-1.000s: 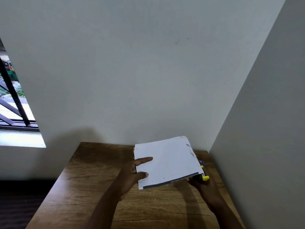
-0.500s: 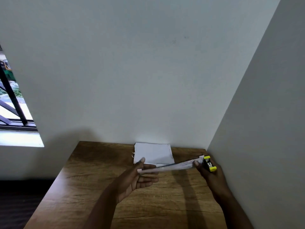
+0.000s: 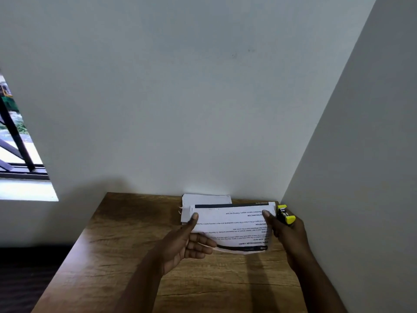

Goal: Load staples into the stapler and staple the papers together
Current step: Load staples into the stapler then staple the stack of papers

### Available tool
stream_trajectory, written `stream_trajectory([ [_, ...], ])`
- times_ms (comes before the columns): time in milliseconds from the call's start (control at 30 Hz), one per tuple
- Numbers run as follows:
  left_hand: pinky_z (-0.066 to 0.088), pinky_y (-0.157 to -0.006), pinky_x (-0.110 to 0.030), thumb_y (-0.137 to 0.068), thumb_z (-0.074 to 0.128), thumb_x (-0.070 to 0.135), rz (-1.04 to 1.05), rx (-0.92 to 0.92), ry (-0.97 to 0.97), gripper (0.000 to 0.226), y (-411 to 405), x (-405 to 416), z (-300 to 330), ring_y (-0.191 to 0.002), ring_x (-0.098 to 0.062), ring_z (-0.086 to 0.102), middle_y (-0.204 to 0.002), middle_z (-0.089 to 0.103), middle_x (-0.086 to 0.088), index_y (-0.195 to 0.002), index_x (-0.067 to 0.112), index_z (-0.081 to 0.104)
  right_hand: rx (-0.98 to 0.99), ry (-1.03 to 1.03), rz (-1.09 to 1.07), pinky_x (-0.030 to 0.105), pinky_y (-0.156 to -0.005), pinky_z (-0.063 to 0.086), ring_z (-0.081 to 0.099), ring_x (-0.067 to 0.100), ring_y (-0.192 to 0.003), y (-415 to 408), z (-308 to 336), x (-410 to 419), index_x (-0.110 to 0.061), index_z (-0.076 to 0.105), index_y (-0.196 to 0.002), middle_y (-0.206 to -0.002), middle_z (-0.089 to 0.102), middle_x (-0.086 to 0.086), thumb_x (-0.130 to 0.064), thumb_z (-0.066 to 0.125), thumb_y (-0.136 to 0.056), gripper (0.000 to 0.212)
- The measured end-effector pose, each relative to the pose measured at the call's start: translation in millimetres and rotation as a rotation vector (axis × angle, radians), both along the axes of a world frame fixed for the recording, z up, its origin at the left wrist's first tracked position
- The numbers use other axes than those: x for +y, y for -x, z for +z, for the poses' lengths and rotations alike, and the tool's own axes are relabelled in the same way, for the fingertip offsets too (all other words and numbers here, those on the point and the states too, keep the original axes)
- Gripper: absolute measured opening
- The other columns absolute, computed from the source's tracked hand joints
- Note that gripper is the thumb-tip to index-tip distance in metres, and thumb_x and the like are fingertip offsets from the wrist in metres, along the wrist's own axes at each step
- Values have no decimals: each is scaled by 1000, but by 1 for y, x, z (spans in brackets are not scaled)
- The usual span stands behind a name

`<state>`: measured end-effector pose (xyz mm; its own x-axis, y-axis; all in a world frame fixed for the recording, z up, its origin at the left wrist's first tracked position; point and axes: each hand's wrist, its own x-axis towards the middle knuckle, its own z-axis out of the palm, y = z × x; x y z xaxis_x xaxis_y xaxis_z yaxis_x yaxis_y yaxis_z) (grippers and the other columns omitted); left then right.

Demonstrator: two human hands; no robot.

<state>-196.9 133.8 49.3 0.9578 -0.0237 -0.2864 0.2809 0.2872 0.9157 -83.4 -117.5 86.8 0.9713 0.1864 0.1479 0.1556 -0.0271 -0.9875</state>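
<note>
Above the wooden counter [image 3: 126, 263], the left hand [image 3: 187, 242] pinches the printed papers [image 3: 232, 224] at their left edge while the right hand [image 3: 285, 233] grips the yellow-and-black stapler [image 3: 285, 214] against their right edge, long axis running left-right between both grips.

Wooden table [image 3: 126, 263]: brown grain top, set into the room corner, directly under the grip and running out left and toward the camera from it. Back wall [image 3: 180, 98]: plain, off-white, rises just beyond the grip; a few faint marks high above it. Side wall [image 3: 365, 166]: grey, in shade, close to the right of the grip. Window [image 3: 15, 141]: far left of the grip and higher, dark bars across it, bright sill below, greenery outside. Dark floor [image 3: 27, 274] left of the table.
</note>
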Motion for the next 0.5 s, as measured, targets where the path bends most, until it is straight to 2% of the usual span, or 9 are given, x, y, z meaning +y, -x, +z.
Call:
stream_trajectory([
  [67, 59, -69, -30, -73, 23, 85, 1, 10, 56, 96, -2, 1, -2, -95, -29, 73, -111, 72, -20, -119, 12, 65, -9, 0, 0, 7, -45, 43, 61, -5, -53, 2, 1, 0, -22, 71, -85, -71, 75, -10, -23, 71, -83, 2],
  [133, 60, -74, -35, -76, 11, 85, 17, -16, 150, 95, -3, 5, -4, -107, -36, 68, -119, 69, -18, -126, 18, 58, -26, 6, 10, 7, -47, 44, 60, -6, -55, 5, 1, 0, -24, 70, -86, -69, 72, -14, -27, 72, -81, 6],
  [167, 60, -74, -37, -80, 18, 82, 37, -29, 188, 88, -3, 6, -4, -110, -37, 66, -122, 68, -17, -126, 18, 57, -37, 15, 18, 7, -48, 44, 58, -6, -55, 6, 1, 0, -24, 70, -87, -67, 70, -15, -31, 73, -79, 11],
  [200, 60, -73, -38, -82, 33, 77, 67, -36, 209, 79, -3, 6, -3, -110, -37, 66, -123, 68, -17, -123, 15, 59, -38, 19, 21, 9, -49, 44, 57, -6, -55, 7, -1, 0, -25, 70, -88, -65, 68, -16, -36, 73, -76, 16],
  [267, 60, -71, -39, -78, 64, 59, 135, -60, 231, 61, -4, 6, -4, -108, -38, 67, -119, 69, -20, -113, 8, 64, 10, 17, 8, 18, -53, 42, 49, -3, -53, 8, -6, 0, -26, 71, -89, -61, 62, -15, -42, 72, -72, 23],
  [300, 60, -71, -40, -77, 72, 47, 160, -83, 244, 51, -4, 5, -4, -106, -37, 68, -118, 69, -20, -109, 8, 66, 46, 17, 11, 23, -55, 40, 46, 2, -55, 9, -9, -1, -28, 71, -92, -61, 59, -15, -42, 72, -72, 25],
  [367, 60, -73, -43, -74, 78, 24, 201, -130, 239, 32, -2, 3, -5, -104, -33, 69, -118, 66, -15, -101, 10, 70, 111, 25, 57, 27, -54, 36, 40, 10, -58, 12, -15, -2, -29, 69, -102, -66, 59, -13, -33, 73, -77, 26],
  [433, 60, -76, -43, -70, 79, 12, 249, -149, 169, 30, -2, 2, -4, -110, -32, 63, -123, 62, -12, -99, 17, 73, 180, 47, 76, 29, -52, 34, 39, 13, -58, 12, -22, -3, -24, 65, -108, -67, 60, -9, -19, 71, -82, 27],
  [500, 58, -74, -39, -74, 77, 4, 307, -159, 92, 32, -1, 2, -4, -114, -32, 59, -124, 62, -8, -100, 23, 72, 306, 29, 73, 30, -51, 35, 43, 15, -58, 12, -27, -4, -11, 58, -107, -70, 59, -3, -8, 65, -84, 24],
])
